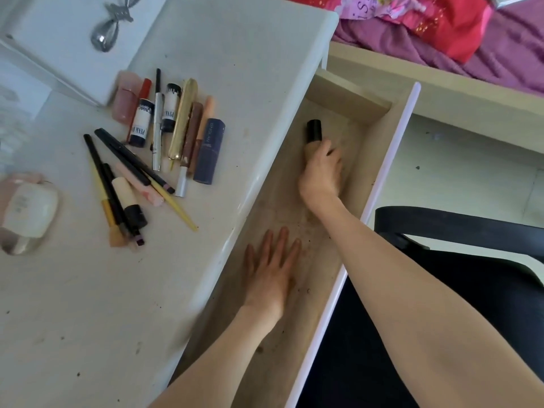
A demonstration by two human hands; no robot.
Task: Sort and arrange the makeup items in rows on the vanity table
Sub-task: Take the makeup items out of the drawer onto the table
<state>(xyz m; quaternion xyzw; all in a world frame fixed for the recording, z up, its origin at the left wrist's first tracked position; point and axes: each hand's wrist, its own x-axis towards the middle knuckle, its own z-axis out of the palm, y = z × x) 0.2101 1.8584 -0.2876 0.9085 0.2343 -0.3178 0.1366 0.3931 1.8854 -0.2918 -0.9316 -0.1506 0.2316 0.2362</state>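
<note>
Makeup items lie in a loose cluster on the far left part of the white tabletop, not in tidy rows. At the far end of the cluster, tubes and sticks lie roughly side by side: a pale pink bottle, two white tubes with dark ends, a silver pen, a gold stick, a brown stick and a dark blue box-shaped tube at the right edge. Nearer, thin black pencils and brushes cross over one another, with a yellow-handled one poking out toward the near right. A white compact sits apart at the left edge of the tabletop. To the right of the tabletop a wooden drawer stands pulled open. The right hand reaches into its far part with the fingers curled around a beige bottle with a black cap, the cap pointing away. The left hand lies flat on the drawer's floor nearer the person, fingers straight and spread, holding nothing; the two hands are well apart. Dark specks dot the drawer floor around the left hand. A black chair seat shows at the right, and a bed with purple and red bedding lies beyond the drawer.
</note>
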